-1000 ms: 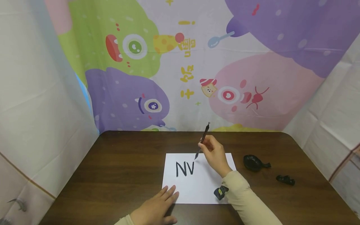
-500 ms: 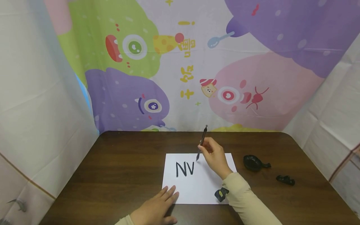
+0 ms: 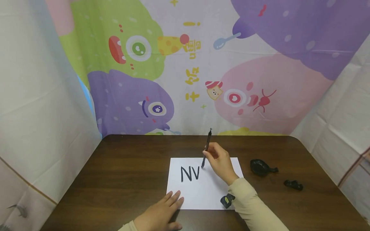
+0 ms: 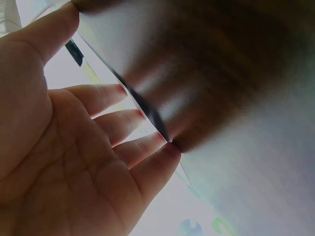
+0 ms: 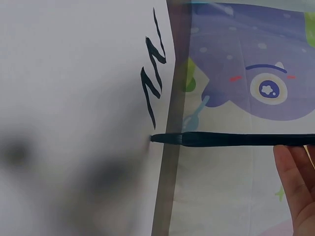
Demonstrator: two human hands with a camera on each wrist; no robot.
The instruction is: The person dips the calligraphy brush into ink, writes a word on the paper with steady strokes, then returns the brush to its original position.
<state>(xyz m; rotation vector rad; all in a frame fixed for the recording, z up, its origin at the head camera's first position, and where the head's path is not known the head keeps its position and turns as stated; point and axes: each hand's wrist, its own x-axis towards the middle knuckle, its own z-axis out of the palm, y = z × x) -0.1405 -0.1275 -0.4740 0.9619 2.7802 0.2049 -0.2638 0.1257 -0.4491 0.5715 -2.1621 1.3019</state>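
My right hand (image 3: pixel 221 162) pinches a dark writing brush (image 3: pixel 207 146) by its shaft, held nearly upright. Its bristle tip meets the white sheet of paper (image 3: pixel 208 195) just right of the black letters N and V (image 3: pixel 189 173). In the right wrist view the brush (image 5: pixel 236 139) lies level across the picture, its tip right at the sheet (image 5: pixel 74 54) beside the last stroke. Flat over the paper's near left corner rests my left hand (image 3: pixel 160 211), fingers straight. The left wrist view shows that palm (image 4: pixel 74 147) with the fingertips at the paper's edge.
On the brown wooden table (image 3: pixel 121 179), right of the paper, stands a small black dish with a handle (image 3: pixel 260 167). A small black brush rest (image 3: pixel 293 184) lies nearer the right edge. A printed curtain (image 3: pixel 190 112) hangs behind the table.
My right hand has moved slightly down and toward me, lowering the brush from above the V's right end to the paper beside it. The left hand has stayed in place.
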